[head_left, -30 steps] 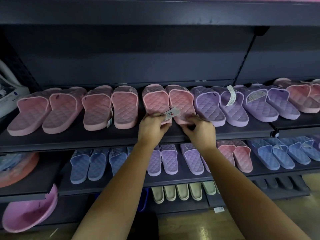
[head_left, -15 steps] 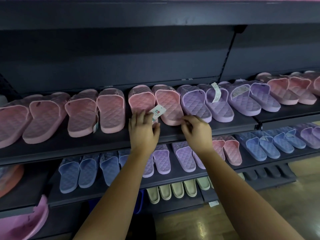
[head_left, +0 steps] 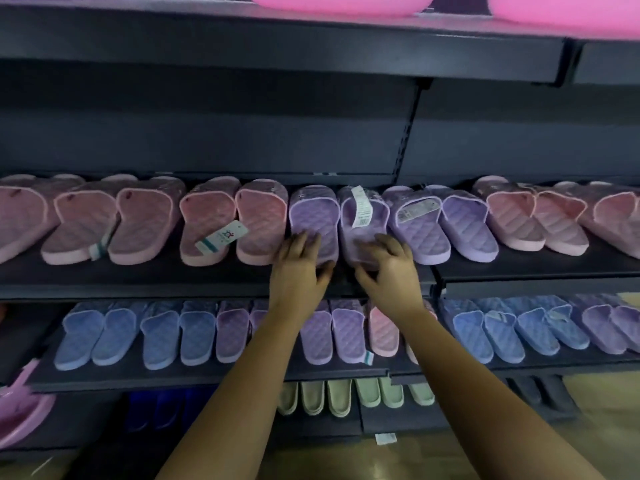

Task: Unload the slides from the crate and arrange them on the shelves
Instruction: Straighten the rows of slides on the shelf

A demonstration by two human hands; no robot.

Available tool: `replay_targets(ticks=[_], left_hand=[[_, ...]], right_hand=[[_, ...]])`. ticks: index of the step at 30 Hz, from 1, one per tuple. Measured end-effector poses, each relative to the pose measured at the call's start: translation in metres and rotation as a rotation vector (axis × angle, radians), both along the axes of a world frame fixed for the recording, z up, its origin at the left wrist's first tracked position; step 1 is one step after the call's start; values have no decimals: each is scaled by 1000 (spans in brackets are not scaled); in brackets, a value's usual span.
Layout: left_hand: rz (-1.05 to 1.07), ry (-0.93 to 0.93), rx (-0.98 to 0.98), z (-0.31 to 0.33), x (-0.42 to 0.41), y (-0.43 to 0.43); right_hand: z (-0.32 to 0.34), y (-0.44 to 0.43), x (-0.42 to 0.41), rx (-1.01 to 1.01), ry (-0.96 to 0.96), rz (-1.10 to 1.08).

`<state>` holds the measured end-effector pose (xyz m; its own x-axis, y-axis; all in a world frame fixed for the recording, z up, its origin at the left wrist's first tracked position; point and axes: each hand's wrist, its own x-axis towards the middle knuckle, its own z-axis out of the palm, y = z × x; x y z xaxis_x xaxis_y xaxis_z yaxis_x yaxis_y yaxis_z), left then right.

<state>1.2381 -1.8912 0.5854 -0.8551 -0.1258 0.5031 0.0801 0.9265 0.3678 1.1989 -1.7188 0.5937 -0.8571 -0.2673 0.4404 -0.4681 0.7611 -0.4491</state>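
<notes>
Head view: the left hand (head_left: 298, 268) and right hand (head_left: 389, 271) each lie with spread fingers over the heel of one slide of a purple pair, the left purple slide (head_left: 313, 213) and the right purple slide (head_left: 372, 233). The pair sits on the middle shelf (head_left: 173, 282) at 12 o'clock from the wrists, with pink slides at 9 o'clock. They look like light, bendy foam with a grippy quilted sole, best taken at the heel edge or the strap. Motion blur hides whether the thumbs pinch or merely press, and no crate is in view.
</notes>
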Motion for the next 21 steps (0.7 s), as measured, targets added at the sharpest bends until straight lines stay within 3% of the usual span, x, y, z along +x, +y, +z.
replay_targets(ticks=[10, 15, 21], left_hand=[[5, -54, 32, -7, -19, 11], [80, -22, -53, -2, -21, 29], [-10, 43, -61, 12, -32, 89]], right_hand=[[-1, 7, -25, -6, -93, 76], [8, 25, -21, -133, 21, 86], [10, 83, -34, -205, 229, -112]])
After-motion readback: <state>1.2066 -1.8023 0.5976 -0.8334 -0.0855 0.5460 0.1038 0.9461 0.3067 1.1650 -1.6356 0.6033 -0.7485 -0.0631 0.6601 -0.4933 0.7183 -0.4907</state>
